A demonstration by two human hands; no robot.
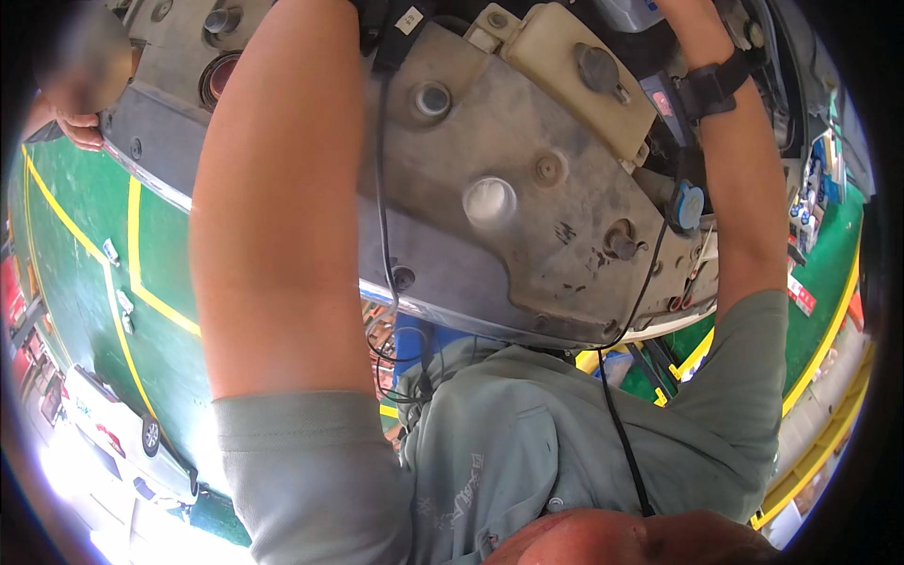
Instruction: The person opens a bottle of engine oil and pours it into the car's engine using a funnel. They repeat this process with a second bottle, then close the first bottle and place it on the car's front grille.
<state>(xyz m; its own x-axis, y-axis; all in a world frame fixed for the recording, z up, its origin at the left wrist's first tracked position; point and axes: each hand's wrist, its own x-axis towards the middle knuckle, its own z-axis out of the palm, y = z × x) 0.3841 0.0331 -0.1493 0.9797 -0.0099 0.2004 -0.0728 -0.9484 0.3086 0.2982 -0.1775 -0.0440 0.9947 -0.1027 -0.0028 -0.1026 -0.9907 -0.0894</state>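
Both my arms reach forward over the front of a car with its engine bay open. My left forearm (pixel 282 188) passes out at the top edge, so my left hand is outside the picture. Of my right hand (pixel 695 30), only the part beyond the black wrist strap shows at the top right; its fingers are cut off. Next to it are a grey-silver part (pixel 631 13) and a tan plastic reservoir (pixel 574 75) with a black cap (pixel 601 70). Whether the hand touches either one I cannot tell. Below my arms lies a dusty grey plastic cover (pixel 443 179).
A blue filler cap (pixel 689 205) stands below my right wrist. Thin black cables (pixel 381 169) hang over the cover. Red-handled tools (pixel 685 299) lie at the front edge. Another person's hand (pixel 80 129) rests on the car at left. A white car (pixel 132 433) stands behind.
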